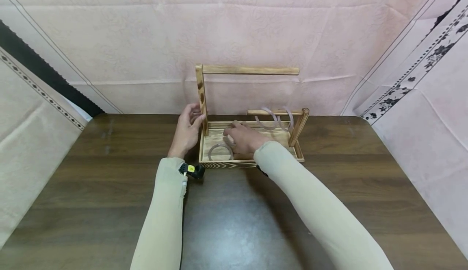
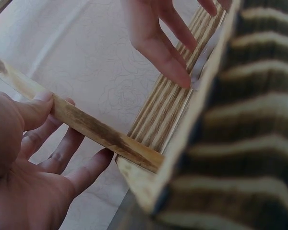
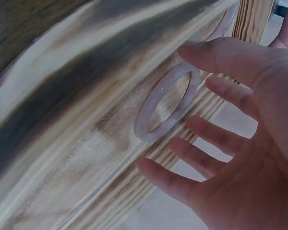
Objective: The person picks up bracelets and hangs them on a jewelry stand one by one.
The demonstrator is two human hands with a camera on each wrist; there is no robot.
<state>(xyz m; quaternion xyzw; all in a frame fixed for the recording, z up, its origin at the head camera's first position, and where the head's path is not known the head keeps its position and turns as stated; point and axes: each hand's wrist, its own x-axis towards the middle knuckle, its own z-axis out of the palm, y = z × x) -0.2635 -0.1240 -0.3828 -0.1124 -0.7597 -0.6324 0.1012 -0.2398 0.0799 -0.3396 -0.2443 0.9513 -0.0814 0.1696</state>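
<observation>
Wood-grain tabletop (image 1: 91, 205) below, left hand (image 1: 185, 132) pinching the upright (image 1: 202, 95), center the right hand (image 1: 245, 139), fingers spread and empty, over the bangle (image 3: 157, 93).

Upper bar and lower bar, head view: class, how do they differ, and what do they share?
The upper bar looks longer than the lower bar. The upper bar joins the left post; the lower bar, the right post. The upper bar is bare; two bangles hang on the lower bar. Both are wooden.

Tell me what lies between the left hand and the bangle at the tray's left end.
Between the left hand and that bangle, the head view shows the tall wooden post and the tray's left rim.
</observation>
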